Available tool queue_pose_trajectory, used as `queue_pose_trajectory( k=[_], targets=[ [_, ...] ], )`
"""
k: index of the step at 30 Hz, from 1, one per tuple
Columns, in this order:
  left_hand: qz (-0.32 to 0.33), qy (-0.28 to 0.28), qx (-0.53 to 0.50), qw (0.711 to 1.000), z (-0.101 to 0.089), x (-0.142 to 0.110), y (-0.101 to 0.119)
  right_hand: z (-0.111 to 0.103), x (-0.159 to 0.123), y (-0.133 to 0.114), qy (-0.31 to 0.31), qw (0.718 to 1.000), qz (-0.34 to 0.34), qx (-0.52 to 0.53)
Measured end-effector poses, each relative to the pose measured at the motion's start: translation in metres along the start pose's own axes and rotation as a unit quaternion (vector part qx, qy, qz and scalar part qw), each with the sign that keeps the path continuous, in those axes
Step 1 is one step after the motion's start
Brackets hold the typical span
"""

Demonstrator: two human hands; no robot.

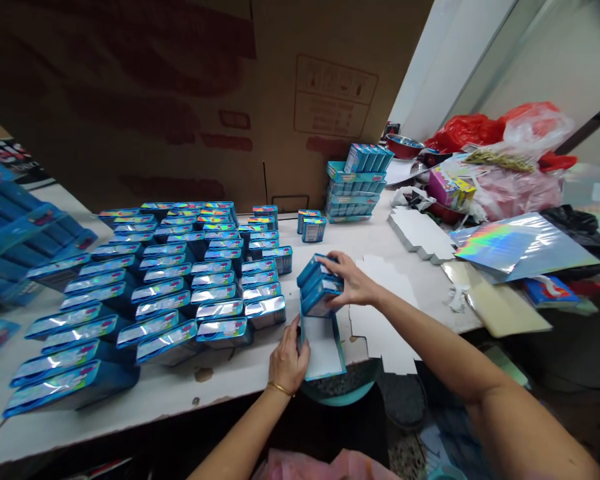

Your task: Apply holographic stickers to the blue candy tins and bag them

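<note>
Near the table's front edge lies an open blue display tray [325,350] with a white inside, its near end reaching over the edge. My left hand [289,360] has its fingers wrapped on the tray's left side. Small blue boxes [321,293], at least two side by side, are gripped in my right hand [353,280], at the tray's far end. Whether they rest on the tray floor or hang just above it, I cannot tell. To the left, many of the same blue boxes [215,293] stand upright in rows, shiny tops facing up.
Filled blue trays [356,193] are stacked at the back, with two loose boxes [313,227] beside them. More filled trays [25,233] stand at far left. White die-cut card sheets [390,307] lie right, near a white card stack [420,233]. A big carton [180,100] walls the back.
</note>
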State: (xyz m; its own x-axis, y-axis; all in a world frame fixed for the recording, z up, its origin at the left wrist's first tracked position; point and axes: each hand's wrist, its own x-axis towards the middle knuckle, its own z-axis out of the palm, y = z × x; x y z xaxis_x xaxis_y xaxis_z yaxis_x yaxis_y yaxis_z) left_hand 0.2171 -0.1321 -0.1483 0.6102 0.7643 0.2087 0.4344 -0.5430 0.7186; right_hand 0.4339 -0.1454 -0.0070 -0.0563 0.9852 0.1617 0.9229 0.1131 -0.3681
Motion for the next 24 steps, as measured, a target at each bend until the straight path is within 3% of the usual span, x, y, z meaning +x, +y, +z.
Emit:
queue_pose_trajectory(
  k=[9, 11, 14, 16, 20, 24],
  targets=[
    [0.019, -0.008, 0.020, 1.000, 0.001, 0.000, 0.002, 0.048, -0.005, -0.022, -0.101, 0.978, 0.094, -0.159],
    [0.027, -0.015, 0.021, 0.999, 0.001, 0.000, 0.002, 0.052, -0.004, -0.025, -0.117, 0.972, 0.084, -0.183],
    [0.036, -0.011, 0.020, 0.999, -0.001, 0.000, 0.002, 0.045, 0.006, -0.016, -0.192, 0.970, 0.023, -0.149],
    [0.043, -0.001, 0.018, 0.999, -0.001, 0.000, 0.001, 0.032, 0.027, 0.000, -0.188, 0.974, 0.010, -0.122],
    [0.061, 0.022, 0.021, 0.998, 0.000, -0.001, -0.005, 0.002, 0.105, 0.049, -0.039, 0.981, 0.085, -0.170],
    [0.077, 0.027, 0.029, 0.996, 0.002, -0.002, -0.012, -0.001, 0.184, 0.097, -0.075, 0.959, 0.157, -0.225]
  ],
)
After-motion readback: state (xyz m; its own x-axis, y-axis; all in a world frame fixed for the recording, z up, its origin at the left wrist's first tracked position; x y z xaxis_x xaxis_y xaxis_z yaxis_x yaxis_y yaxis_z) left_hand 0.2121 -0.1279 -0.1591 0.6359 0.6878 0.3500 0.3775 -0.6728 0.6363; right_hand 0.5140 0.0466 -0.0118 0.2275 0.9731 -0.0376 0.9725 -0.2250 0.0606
